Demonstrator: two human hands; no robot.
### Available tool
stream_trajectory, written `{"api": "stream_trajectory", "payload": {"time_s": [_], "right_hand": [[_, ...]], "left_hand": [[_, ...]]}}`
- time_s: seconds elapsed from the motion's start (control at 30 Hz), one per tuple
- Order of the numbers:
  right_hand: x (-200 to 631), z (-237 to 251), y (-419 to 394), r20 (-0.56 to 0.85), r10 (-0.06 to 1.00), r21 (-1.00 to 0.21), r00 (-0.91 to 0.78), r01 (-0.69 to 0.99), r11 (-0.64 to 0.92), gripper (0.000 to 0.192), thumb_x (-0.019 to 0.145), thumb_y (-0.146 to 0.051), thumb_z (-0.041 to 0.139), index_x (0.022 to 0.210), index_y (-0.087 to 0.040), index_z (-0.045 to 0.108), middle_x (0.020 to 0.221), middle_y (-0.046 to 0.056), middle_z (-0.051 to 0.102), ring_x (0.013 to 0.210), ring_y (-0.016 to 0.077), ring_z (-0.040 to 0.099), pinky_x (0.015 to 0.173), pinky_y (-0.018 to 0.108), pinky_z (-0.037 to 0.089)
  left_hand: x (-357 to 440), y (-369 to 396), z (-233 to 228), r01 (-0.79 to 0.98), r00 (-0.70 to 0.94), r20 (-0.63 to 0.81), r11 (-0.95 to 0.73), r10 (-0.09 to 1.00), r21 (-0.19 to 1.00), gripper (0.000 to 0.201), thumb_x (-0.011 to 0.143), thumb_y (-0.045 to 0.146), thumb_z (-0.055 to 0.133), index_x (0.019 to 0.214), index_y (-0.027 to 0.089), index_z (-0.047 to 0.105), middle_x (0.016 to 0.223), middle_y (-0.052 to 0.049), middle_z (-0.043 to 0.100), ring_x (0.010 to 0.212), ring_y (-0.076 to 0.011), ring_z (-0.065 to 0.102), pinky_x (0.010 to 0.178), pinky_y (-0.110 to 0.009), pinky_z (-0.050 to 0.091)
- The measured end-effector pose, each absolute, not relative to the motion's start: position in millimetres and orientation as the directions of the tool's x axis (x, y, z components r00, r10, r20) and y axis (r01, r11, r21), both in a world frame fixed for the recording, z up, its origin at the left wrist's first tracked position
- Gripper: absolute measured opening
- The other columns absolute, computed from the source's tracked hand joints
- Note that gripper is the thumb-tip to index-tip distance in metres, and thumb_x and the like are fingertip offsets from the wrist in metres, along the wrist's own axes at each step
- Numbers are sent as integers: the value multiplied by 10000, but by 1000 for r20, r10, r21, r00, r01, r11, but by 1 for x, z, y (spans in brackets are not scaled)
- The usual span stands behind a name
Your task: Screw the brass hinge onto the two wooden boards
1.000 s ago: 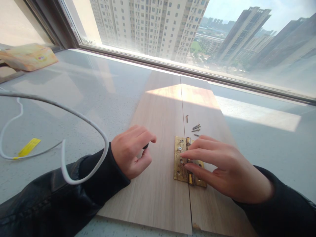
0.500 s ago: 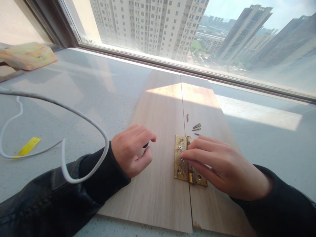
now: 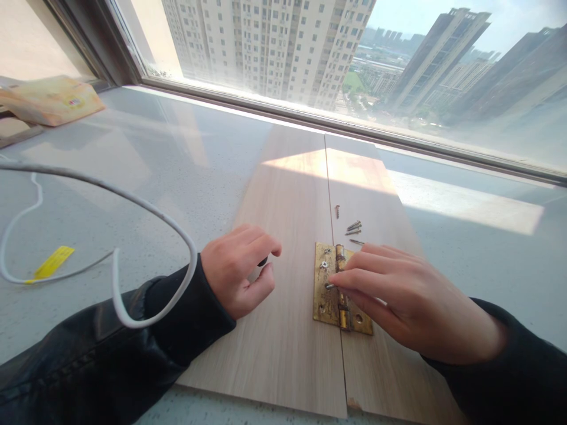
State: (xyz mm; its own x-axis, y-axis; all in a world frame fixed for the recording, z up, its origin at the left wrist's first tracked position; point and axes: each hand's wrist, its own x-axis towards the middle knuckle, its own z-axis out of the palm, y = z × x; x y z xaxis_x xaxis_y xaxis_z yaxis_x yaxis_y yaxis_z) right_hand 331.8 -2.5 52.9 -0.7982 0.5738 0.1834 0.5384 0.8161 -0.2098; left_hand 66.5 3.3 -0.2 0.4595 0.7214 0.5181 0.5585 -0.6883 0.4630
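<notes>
Brass, scuffed and dull, the rectangular hinge [image 3: 330,292] lies flat across the seam between two pale wood-grain boards [image 3: 283,330] set side by side on a speckled grey sill [image 3: 177,159] under a wide window. The right hand [image 3: 411,304] rests over the hinge's right leaf, its fingertips pinching a small metal screw [image 3: 330,286] at one of the holes in the left leaf; another screw head sits in the hole just above. The left hand [image 3: 237,271] rests on the left board, curled closed around a small dark object [image 3: 263,261], too hidden to identify. Several loose screws [image 3: 352,227] lie on the right board just beyond the hinge. A smooth white cable [image 3: 110,200] loops over the left sleeve, near a yellow tag [image 3: 51,262].
</notes>
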Motion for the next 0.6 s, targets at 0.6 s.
{"api": "stream_trajectory", "payload": {"time_s": [0.6], "right_hand": [[323,52,-6,178,611,-168,-771,588,791,248,973,-225,482,763,-172,603,691,19,533,629,134,442,576,294,309]], "left_hand": [[67,5,10,705,611,286,-672,738,227,222,896,272,490,998,131,628,886,-85,621,818,-255,554,747,-420,491]]}}
